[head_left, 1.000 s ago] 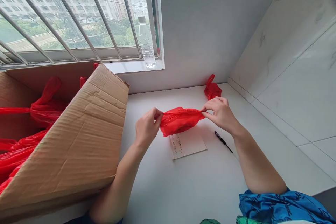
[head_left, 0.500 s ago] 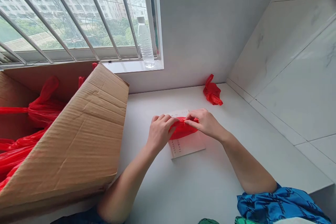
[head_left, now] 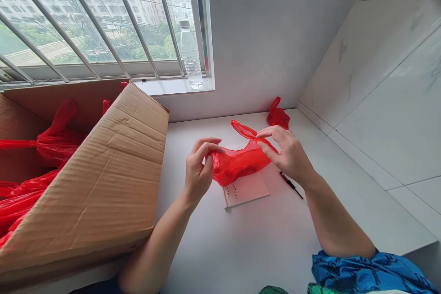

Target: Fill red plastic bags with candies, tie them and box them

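A thin red plastic bag (head_left: 237,165) stretches between my two hands, above a white printed sheet or booklet (head_left: 248,190). My left hand (head_left: 201,165) pinches the bag's left end between thumb and fingers. At the other side, my right hand (head_left: 284,151) has its thumb and forefinger on a looped handle of the bag, which sticks up toward the wall. The bag covers the upper part of the printed page. Just below my right hand, a black pen (head_left: 291,185) lies on the white surface.
An open cardboard box (head_left: 103,165) at left holds several red plastic bags (head_left: 58,144). Behind my right hand sits another knotted red bag (head_left: 278,117). A water bottle (head_left: 191,57) stands on the windowsill beside metal bars. A tiled wall (head_left: 389,87) borders the white countertop (head_left: 241,243).
My hands have moved apart, spreading the red bag between them. A handle loop now stands up at my right hand, and the black pen has come into view.
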`<control>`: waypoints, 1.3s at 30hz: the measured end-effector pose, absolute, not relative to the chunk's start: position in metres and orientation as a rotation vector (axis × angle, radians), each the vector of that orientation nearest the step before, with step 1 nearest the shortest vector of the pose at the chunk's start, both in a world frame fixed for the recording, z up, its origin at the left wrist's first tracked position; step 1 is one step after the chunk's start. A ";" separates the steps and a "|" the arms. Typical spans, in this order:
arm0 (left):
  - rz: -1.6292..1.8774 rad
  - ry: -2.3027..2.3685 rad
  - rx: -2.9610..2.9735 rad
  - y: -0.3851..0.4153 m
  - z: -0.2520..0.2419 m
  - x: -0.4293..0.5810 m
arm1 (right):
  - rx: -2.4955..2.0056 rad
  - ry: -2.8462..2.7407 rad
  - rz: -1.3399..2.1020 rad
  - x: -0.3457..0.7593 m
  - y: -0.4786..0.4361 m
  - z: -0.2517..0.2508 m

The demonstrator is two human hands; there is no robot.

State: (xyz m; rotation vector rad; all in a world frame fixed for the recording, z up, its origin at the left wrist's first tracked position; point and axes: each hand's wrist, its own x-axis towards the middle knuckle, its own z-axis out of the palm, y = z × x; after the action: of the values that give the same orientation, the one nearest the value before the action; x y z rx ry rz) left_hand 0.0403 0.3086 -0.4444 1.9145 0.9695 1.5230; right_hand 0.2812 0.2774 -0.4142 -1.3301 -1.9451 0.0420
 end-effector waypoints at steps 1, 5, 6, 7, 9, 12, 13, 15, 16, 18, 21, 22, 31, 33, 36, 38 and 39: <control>1.508 0.947 1.927 0.305 -0.442 0.042 | -1.272 -1.985 0.055 0.274 0.274 -0.413; 1.424 0.817 1.838 0.296 -0.438 0.043 | -1.307 -2.230 0.253 0.260 0.269 -0.416; 1.399 0.774 1.794 0.296 -0.437 0.042 | -1.372 -2.274 0.293 0.260 0.269 -0.418; 1.372 0.731 1.756 0.296 -0.436 0.040 | -1.446 -2.300 0.323 0.260 0.270 -0.420; 1.309 0.670 1.730 0.297 -0.435 0.038 | -1.570 -2.325 0.366 0.261 0.270 -0.424; 1.127 0.704 1.905 0.296 -0.433 0.037 | -1.652 -2.358 0.348 0.261 0.268 -0.428; 1.026 0.754 2.021 0.296 -0.432 0.038 | -1.668 -2.372 0.317 0.260 0.267 -0.430; 0.793 0.894 2.279 0.293 -0.434 0.042 | -1.701 -2.400 0.279 0.258 0.264 -0.434; 0.687 0.974 2.398 0.292 -0.436 0.045 | -1.720 -2.415 0.291 0.256 0.263 -0.436; 0.535 1.130 2.581 0.291 -0.442 0.051 | -1.749 -2.452 0.341 0.255 0.261 -0.439; 0.362 1.323 2.718 0.292 -0.455 0.055 | -1.844 -2.470 0.309 0.256 0.264 -0.441; 0.325 1.375 2.734 0.294 -0.459 0.055 | -1.902 -2.463 0.275 0.257 0.266 -0.441; 0.417 1.478 2.908 0.300 -0.472 0.049 | -2.161 -2.406 0.208 0.263 0.267 -0.434; 0.520 1.374 2.939 0.297 -0.470 0.056 | -2.058 -2.373 0.018 0.262 0.270 -0.436; 0.521 1.139 2.936 0.296 -0.475 0.067 | -1.905 -2.352 -0.083 0.261 0.280 -0.442; 0.434 1.155 2.909 0.298 -0.482 0.070 | -1.878 -2.381 0.012 0.262 0.288 -0.449; 0.384 1.223 2.884 0.299 -0.487 0.069 | -1.896 -2.400 0.083 0.262 0.291 -0.454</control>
State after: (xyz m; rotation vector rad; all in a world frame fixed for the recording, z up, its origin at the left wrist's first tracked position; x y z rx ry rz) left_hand 0.0692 0.2993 -0.4866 2.8840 1.2230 0.3836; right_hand 0.2620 0.2914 -0.4537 -1.8961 -2.4003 0.0833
